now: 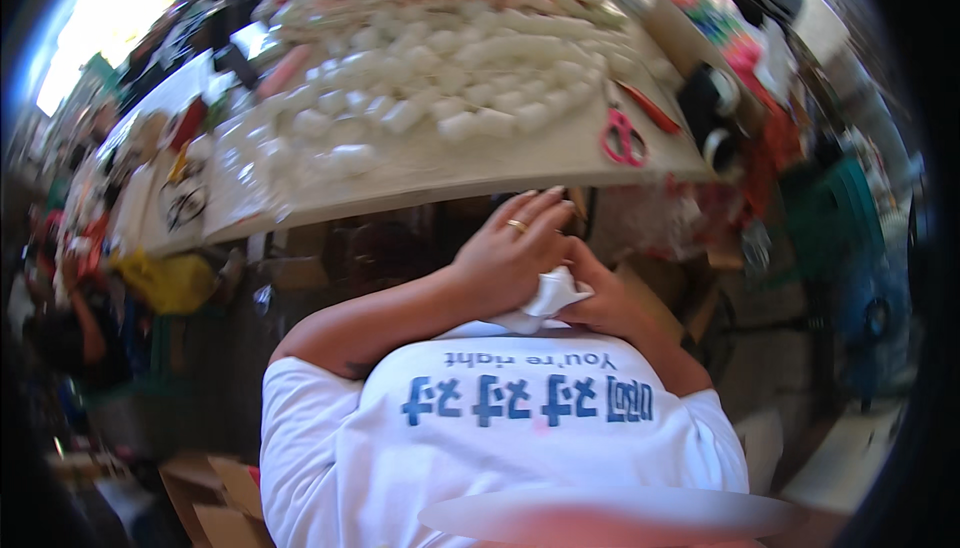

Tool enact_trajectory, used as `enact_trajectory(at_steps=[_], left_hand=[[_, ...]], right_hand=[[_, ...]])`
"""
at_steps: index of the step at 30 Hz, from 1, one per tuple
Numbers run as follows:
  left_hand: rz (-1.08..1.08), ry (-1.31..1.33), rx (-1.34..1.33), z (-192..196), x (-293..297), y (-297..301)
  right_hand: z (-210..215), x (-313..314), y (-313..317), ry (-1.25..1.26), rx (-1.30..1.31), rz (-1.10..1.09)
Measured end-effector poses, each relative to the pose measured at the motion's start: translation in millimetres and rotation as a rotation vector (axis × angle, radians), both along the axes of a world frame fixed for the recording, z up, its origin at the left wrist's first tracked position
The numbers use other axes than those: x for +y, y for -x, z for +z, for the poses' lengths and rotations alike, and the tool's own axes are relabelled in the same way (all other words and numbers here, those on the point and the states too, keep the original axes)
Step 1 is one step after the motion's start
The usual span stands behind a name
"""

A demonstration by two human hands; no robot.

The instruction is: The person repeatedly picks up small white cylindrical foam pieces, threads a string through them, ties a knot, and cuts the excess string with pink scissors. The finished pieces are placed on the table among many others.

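Left hand (505,256): fingers pressed together. Right hand (612,296): pinch hidden, cannot tell. White wad (556,296) between: likely light, soft; best held by bunched middle.

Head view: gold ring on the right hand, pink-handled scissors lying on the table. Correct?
Wrong hand. The head view shows the gold ring on the left hand, not the right hand. The pink-handled scissors do lie on the table.

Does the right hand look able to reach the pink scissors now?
Probably yes: the pink scissors lie uncovered on the table near its front edge, though the right hand seems occupied with a white crumpled thing.
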State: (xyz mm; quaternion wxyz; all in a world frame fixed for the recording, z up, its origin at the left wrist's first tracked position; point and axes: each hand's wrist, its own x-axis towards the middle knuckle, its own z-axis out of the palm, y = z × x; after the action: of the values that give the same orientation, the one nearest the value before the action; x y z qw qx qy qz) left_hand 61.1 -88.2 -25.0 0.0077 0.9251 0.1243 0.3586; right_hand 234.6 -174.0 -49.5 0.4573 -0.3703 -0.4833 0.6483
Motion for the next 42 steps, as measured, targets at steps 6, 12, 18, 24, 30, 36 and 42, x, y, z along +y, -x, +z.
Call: enact_trajectory(at_steps=[6, 12, 18, 24, 30, 36, 42], left_hand=[[0.209, -0.060, 0.025, 13.4, 13.4, 37.1], [0.478, 0.653, -0.099, -14.9, 65.9, 126.9], [0.503, 0.304, 0.143, -22.5, 122.7, 167.1], [0.563, 0.471, 0.510, -8.8, 145.6, 164.1], [0.478, 0.644, 0.170, 16.9, 142.3, 179.1], [0.516, 0.330, 0.049, 19.9, 143.8, 174.4], [0.510, 0.453, -0.079, 16.1, 166.6, 181.2]], right_hand=[[-41.7, 27.2, -79.3, 0.113, 0.237, -0.430], [-163.0, 46.4, -339.7, -0.130, -1.056, -1.369], [-200.1, 63.0, -366.4, -0.311, -2.123, -0.983], [-37.2, 69.2, -222.4, -0.210, -1.530, -1.099], [13.4, 104.2, -114.5, -0.640, -1.363, -0.742], [18.3, 158.4, -103.3, -0.253, -1.653, -0.586], [14.1, 177.8, -123.7, -0.109, -1.658, -0.491]])
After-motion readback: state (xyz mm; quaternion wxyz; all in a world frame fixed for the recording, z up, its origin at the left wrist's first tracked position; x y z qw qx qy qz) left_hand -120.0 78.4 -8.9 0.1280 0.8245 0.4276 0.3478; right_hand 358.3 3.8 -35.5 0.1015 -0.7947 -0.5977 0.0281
